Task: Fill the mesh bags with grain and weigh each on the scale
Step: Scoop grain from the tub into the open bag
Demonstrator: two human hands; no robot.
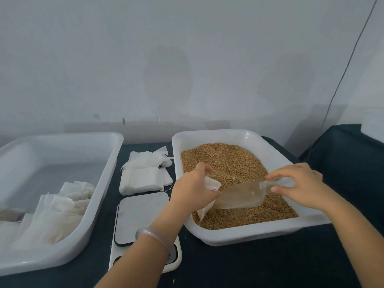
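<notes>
The mesh bag (213, 185) hangs over the near left corner of the grain tray (245, 235), just right of the scale (141, 217), its mouth gripped by the left hand (193, 190); the right hand (301, 186) pinches the handle of the clear scoop (243, 196), whose lip meets that mouth; best to tilt slowly and hold the mouth wide above the grain (228, 161), so spills fall back in; farther left, empty bags (143, 177) lie stacked beyond the scale.

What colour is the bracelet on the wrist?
The bracelet is pale, milky lilac-grey, seen in the head view.
</notes>
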